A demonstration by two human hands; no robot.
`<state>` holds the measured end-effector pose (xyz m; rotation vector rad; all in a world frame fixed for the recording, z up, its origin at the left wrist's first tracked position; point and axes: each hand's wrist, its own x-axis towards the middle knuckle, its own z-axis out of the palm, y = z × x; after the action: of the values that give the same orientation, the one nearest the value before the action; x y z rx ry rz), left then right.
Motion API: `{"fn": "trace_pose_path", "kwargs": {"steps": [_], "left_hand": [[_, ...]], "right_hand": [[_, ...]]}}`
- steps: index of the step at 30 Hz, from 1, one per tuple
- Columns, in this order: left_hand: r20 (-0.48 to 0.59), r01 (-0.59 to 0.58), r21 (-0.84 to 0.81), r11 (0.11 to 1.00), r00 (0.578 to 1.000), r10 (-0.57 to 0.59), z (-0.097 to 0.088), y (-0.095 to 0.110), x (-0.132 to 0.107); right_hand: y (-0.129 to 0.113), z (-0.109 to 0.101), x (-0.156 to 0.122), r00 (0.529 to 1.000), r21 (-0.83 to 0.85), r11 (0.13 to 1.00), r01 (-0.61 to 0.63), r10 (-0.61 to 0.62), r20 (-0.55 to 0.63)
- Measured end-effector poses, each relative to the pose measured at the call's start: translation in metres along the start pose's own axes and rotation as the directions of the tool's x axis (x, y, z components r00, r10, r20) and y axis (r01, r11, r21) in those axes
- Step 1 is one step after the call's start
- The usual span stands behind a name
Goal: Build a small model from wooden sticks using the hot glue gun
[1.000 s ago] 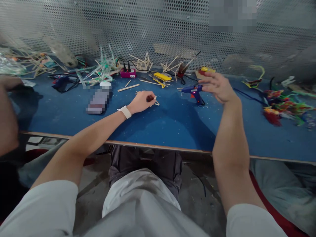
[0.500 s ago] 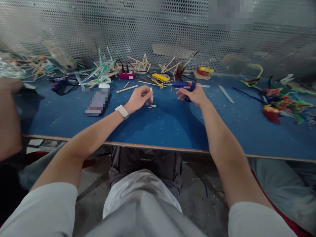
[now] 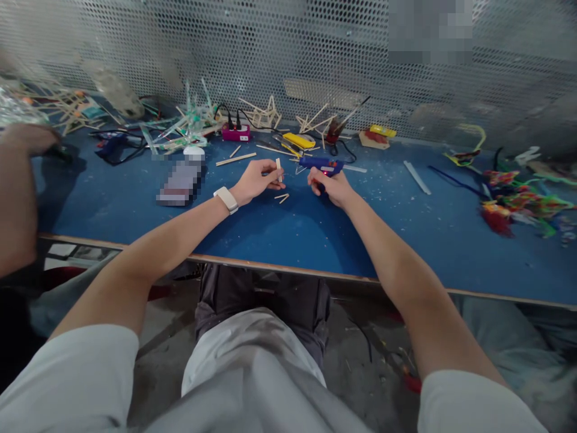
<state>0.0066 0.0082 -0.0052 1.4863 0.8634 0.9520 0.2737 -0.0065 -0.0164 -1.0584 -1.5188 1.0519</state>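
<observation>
Between the fingers of my left hand (image 3: pixel 260 180) is a short wooden stick (image 3: pixel 279 170), held upright. My right hand (image 3: pixel 332 186) is wrapped round the handle of a blue glue gun (image 3: pixel 321 164), its nozzle pointing left towards the stick but apart from it. A small red light glows on the gun. Just below my left hand, two small stick pieces (image 3: pixel 282 197) lie on the blue table, forming a narrow V. Longer wooden sticks (image 3: pixel 235 159) lie beyond my left wrist. Behind the glue gun rests a yellow cutter (image 3: pixel 299 141).
A phone (image 3: pixel 181 180) lies left of my hands. A magenta power socket (image 3: pixel 235 132), stick frames (image 3: pixel 261 113) and a second blue glue gun (image 3: pixel 112 144) stand along the back. To the right are a glue stick (image 3: pixel 417 177) and colourful strands (image 3: pixel 518 195). Another person's hand (image 3: pixel 31 139) is at far left.
My right hand has brought the glue gun left, closer to the stick, and its fingers have closed round the handle. My left hand keeps its hold on the stick.
</observation>
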Motion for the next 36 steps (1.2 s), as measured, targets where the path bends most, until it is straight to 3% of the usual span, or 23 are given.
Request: {"fn": "trace_pose_path", "kwargs": {"steps": [10, 36], "left_hand": [[0.077, 0.052, 0.007, 0.999, 0.996, -0.053, -0.003, -0.001, -0.001], [0.097, 0.093, 0.018, 0.996, 0.991, -0.094, 0.0, 0.004, -0.004]], "right_hand": [[-0.003, 0.003, -0.004, 0.999, -0.042, 0.998, 0.044, -0.043, 0.031], [-0.01, 0.006, -0.006, 0.997, -0.114, 0.991, -0.074, 0.075, 0.008]]}}
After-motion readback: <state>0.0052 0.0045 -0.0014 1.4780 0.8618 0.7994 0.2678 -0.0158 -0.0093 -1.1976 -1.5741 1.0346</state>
